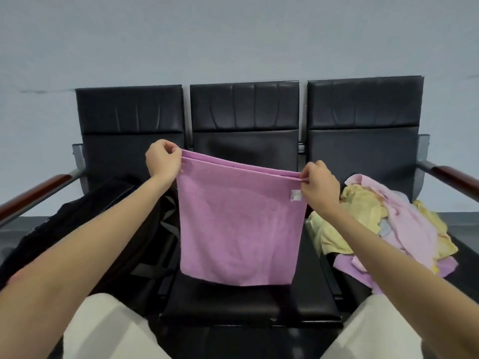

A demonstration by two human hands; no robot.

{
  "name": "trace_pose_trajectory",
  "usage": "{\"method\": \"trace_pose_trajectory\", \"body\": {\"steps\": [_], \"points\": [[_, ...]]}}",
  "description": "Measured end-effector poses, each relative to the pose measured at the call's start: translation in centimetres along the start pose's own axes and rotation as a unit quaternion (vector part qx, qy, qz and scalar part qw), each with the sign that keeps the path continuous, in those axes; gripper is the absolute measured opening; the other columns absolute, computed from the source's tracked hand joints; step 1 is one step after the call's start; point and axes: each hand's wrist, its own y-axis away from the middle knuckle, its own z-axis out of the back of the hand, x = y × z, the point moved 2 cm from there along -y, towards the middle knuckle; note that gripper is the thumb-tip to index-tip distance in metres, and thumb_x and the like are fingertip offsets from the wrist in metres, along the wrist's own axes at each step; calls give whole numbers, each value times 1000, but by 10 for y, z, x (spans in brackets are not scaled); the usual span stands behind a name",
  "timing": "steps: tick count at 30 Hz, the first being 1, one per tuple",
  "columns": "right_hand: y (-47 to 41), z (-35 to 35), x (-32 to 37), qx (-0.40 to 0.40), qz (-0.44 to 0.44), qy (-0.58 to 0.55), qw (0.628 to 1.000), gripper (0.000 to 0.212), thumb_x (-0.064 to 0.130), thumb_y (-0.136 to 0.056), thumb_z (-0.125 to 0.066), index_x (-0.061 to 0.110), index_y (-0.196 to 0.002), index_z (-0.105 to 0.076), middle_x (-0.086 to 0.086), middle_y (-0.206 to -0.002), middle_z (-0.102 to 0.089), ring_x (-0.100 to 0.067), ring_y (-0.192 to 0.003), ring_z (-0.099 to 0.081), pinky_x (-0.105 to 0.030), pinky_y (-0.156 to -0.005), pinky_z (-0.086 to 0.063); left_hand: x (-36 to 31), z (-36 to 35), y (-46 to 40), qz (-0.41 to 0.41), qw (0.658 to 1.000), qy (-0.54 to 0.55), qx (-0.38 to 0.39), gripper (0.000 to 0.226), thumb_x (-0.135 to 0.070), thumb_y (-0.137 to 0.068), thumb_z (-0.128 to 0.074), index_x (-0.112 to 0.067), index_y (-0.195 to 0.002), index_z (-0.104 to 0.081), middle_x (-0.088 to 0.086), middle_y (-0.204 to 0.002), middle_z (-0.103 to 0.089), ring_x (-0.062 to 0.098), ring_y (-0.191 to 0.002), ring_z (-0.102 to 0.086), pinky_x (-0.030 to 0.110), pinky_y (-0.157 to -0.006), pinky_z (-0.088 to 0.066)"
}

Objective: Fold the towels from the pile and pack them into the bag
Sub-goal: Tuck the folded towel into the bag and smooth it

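A pink towel [241,224] hangs doubled over in the air above the middle seat, its two top edges held together. My left hand [163,161] pinches its upper left corner and my right hand [320,186] pinches its upper right corner, beside a small white label. The pile of towels [394,224], yellow, pink, lilac and pale blue, lies crumpled on the right seat. A black bag [103,229] lies on the left seat under my left forearm, partly hidden by it and by the hanging towel.
A row of three black padded seats [246,301] stands against a pale wall. Wood-topped armrests [456,177] stick out at both ends. My knees in light trousers [103,330] are at the bottom of the view.
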Motion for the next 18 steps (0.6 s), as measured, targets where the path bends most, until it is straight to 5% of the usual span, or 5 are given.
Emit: {"method": "trace_pose_trajectory", "body": {"steps": [2,5,11,18], "points": [[-27,0,1,9,11,29,999,19,-2,-81,-47,9,-95,-51,-11,-101,-50,-39,-80,-55,-37,-64,-39,0,-18,-18,15,999,-3,46,15,-6,-93,-51,-6,-88,-66,4,-77,-68,13,-55,-66,22,-51,-54],[-64,5,1,-15,14,38,999,26,-4,-83,-43,3,-107,-50,-18,-108,-49,-44,-79,-55,-43,-66,-44,-6,-37,-43,25,997,16,69,19,-4,-92,-51,-11,-85,-67,10,-92,-69,24,-74,-70,39,-71,-61],[-77,-8,-12,-46,-20,-22,999,18,-5,-83,-51,1,-99,-58,-17,-111,-48,-41,-80,-54,-39,-66,-42,7,-62,-39,14,995,16,94,32,0,-90,-41,-8,-96,-71,8,-100,-67,19,-91,-62,30,-82,-52],[22,-92,-50,25,-38,-100,994,11,0,-77,-58,9,-82,-61,-4,-90,-51,-24,-77,-55,-29,-65,-35,134,-62,27,124,971,-13,202,38,9,-78,-42,-17,-65,-67,8,-84,-68,29,-92,-67,43,-87,-56]]}}
